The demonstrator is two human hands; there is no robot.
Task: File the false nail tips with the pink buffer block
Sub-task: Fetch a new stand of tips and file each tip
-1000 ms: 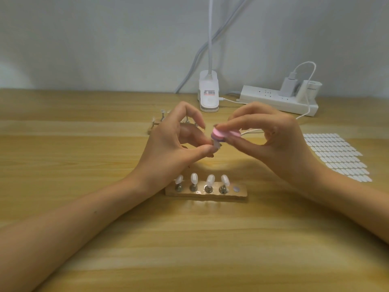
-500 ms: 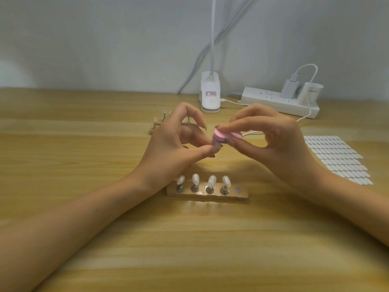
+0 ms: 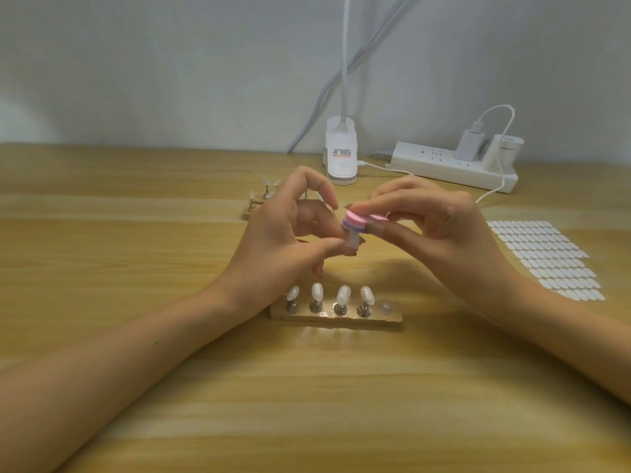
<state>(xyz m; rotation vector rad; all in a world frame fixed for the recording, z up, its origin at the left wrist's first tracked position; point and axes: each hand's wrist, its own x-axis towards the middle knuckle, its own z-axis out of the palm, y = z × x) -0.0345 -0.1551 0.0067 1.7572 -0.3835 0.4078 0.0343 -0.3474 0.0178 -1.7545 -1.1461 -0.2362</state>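
Counter (image 3: 307, 404) of pale wood, seen from above. Over it the left hand (image 3: 283, 240) pinches a false nail tip (image 3: 353, 240) between thumb and fingers; the right hand (image 3: 433, 230) grips the pink buffer block (image 3: 362, 221), its underside touching that tip. Nearer the viewer, a wooden stand (image 3: 336, 318) holds four more nail tips (image 3: 343, 295) upright

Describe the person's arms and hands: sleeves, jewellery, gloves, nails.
The left hand and right hand are bare: no gloves, rings or watch visible. The left forearm and right forearm are uncovered to the frame edge, no sleeve in view. Fingernails look unpainted, though small here.
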